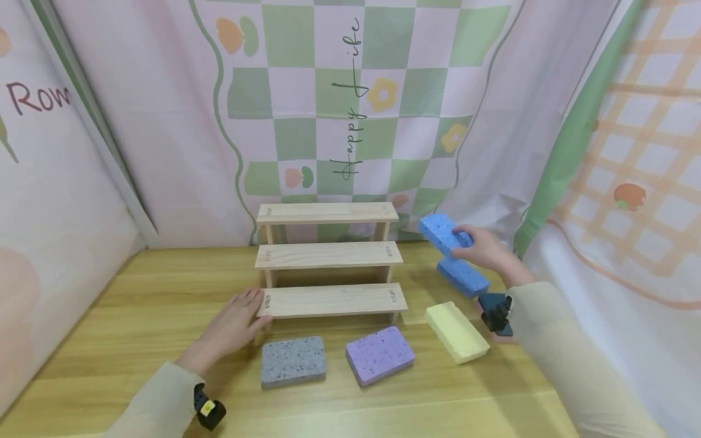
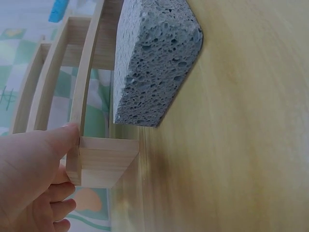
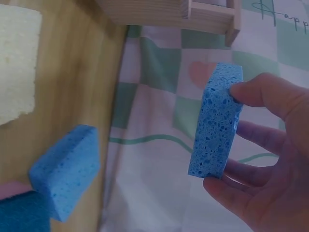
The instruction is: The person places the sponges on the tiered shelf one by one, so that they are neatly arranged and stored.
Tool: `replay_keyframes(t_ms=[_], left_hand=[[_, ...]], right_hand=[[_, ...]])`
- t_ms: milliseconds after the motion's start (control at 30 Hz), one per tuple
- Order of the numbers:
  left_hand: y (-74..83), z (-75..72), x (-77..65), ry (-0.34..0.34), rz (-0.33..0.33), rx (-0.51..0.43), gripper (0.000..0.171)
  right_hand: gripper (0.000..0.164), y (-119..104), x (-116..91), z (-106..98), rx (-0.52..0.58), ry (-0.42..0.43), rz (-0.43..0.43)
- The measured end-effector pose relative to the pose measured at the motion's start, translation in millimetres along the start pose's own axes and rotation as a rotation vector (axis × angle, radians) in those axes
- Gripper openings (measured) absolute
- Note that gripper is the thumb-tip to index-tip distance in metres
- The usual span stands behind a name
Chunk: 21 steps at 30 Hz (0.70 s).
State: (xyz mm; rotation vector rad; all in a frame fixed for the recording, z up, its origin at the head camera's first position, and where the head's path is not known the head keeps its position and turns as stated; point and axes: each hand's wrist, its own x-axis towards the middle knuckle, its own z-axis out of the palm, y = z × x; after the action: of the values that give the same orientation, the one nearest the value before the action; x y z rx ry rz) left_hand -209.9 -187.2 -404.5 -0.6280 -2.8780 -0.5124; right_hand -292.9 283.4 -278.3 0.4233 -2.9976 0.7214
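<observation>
Right of centre, blue sponge [image 1: 437, 231]: my right hand [image 1: 484, 248] is pinching it aloft.
Centre, wooden rack [image 1: 328, 255]: my left hand [image 1: 234, 321] is gripping its lowest shelf's [image 1: 334, 301] left end.

- Desk [image 1: 109, 334]: lt. brown, wood-grain top.
- 3-tier wood shelf [image 1: 331, 301]: stands twd. back, approx. ctr.
- Grey sponge [image 1: 293, 362]: flat, in front of shelf, L side.
- Purple sponge [image 1: 380, 354]: flat, angled, R of grey.
- Yellow sponge [image 1: 457, 331]: flat, R of purple.
- Blue sponge [image 1: 463, 277]: behind yellow.
- Teal/pink pad [image 3: 21, 212]: near blue, partly hidden.
</observation>
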Motion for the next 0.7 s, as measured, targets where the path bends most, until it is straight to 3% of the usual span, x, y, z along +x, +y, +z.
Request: replay_keyframes(t_ms=[700], left_hand=[[1.8, -1.9, -0.6, -0.008, 0.000, 0.005, 0.061]], right_hand=[[0.057, -43, 21, -29, 0.020, 0.021, -0.062]])
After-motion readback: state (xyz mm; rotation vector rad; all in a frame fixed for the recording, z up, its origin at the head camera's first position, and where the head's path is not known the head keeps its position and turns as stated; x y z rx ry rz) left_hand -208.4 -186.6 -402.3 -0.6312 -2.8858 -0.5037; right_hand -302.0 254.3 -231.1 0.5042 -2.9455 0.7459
